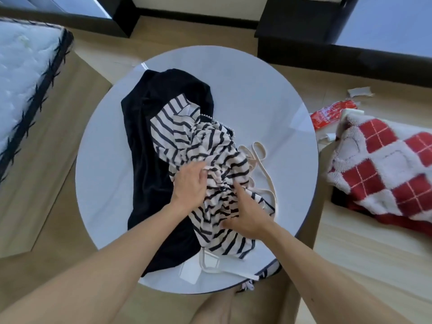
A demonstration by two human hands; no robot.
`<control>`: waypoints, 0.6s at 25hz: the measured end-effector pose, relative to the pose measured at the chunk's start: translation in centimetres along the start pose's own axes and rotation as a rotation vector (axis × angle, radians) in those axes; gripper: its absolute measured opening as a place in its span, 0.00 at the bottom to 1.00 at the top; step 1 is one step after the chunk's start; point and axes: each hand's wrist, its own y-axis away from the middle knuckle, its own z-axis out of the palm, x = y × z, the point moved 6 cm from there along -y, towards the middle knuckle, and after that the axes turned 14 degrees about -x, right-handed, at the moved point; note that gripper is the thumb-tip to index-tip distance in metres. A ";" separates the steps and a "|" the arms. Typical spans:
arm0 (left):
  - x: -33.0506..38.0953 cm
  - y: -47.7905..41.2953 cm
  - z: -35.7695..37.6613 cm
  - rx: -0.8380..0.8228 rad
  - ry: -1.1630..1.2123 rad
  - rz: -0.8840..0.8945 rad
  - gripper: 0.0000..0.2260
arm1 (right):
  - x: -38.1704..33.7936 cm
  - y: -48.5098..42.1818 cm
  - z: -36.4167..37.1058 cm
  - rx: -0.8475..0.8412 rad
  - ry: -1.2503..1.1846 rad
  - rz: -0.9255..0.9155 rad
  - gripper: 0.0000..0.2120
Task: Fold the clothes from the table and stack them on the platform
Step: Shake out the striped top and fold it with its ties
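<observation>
Striped top (pixel 210 146) crumpled, bunched under fingers (pixel 198 174); black garment (pixel 145 136) spread flat beneath it, left of fingers; cream straps (pixel 259 155) loose right of fingers.

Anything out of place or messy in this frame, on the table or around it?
Yes. A red wrapper and torn white scraps litter the floor right of the table. The striped garment is bunched in the left hand and right hand, and striped fabric hangs over the table's near edge.
</observation>
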 end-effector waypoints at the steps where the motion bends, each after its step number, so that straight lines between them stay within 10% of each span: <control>1: 1.7 0.6 -0.4 0.003 0.160 0.030 0.17 | -0.7 1.3 -0.3 0.033 -0.094 -0.026 0.54; 6: 12.7 5.6 -5.4 -0.041 0.791 0.137 0.22 | -6.3 12.6 -5.5 0.424 -0.336 -0.231 0.02; 15: 41.1 29.4 -22.1 -0.475 0.622 0.893 0.34 | -18.4 51.8 -11.5 0.812 -0.346 -0.465 0.15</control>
